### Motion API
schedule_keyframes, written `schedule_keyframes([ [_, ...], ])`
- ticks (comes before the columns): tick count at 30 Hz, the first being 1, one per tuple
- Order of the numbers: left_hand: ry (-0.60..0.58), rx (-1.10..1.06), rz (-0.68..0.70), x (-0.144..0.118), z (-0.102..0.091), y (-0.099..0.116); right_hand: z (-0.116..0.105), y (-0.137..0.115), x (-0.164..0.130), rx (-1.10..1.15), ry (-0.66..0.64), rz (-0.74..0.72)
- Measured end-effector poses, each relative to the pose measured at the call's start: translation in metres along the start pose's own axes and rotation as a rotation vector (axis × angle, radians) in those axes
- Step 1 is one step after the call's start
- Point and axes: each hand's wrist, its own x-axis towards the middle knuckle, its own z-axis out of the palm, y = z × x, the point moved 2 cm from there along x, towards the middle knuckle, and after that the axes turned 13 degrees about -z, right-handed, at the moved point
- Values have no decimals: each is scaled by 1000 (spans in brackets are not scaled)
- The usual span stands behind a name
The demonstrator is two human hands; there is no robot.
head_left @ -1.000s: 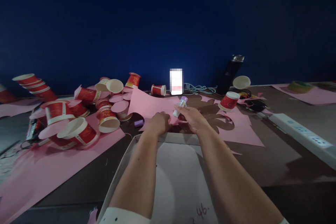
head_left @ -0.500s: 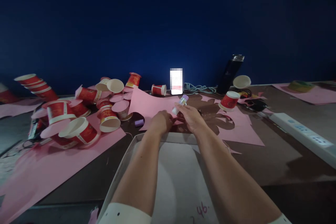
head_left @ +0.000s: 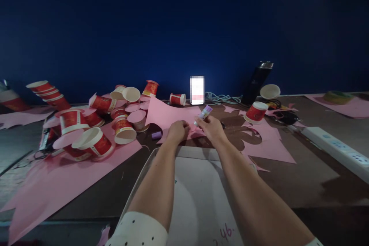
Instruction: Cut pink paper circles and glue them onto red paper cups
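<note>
Many red cups [head_left: 86, 130] litter the brown table [head_left: 302, 177]; right hand [head_left: 211, 128] grips a glue stick [head_left: 204, 114]; left hand [head_left: 177, 130] pinches pink paper [head_left: 170, 117].

Bare forearms; white sleeve [head_left: 138, 232] with small dark dots.

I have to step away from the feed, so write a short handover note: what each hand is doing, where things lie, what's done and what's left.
Right hand: grips an uncapped glue stick, tip down on a pink paper cutout.
Left hand: pressed on the same cutout, holding it flat.
Purple cap lies on the table left of the left hand.
Done, judging by the pile: red paper cups already with pink pieces, far left.
Left: probably finish gluing this cutout; one lone cup stands right.
</note>
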Motion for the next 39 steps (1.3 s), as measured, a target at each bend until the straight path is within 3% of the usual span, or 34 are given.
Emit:
schedule_keyframes([
  [5, -37, -54, -57, -2, 1, 0, -2, -7, -3, -132, -17, -60],
  [17, -115, -149, -179, 4, 5, -3, -8, -16, -4, -110, -12, -104],
  [28, -188, 49, 20, -6, 6, 13, -10, -14, -3, -75, 35, -74],
  [33, -132, 140, 64, -4, 16, 10, -11, -10, -1, -57, 42, -36],
  [39, -104, 98, 43, -11, 10, 15, -7, 1, 0, 267, 14, 180],
])
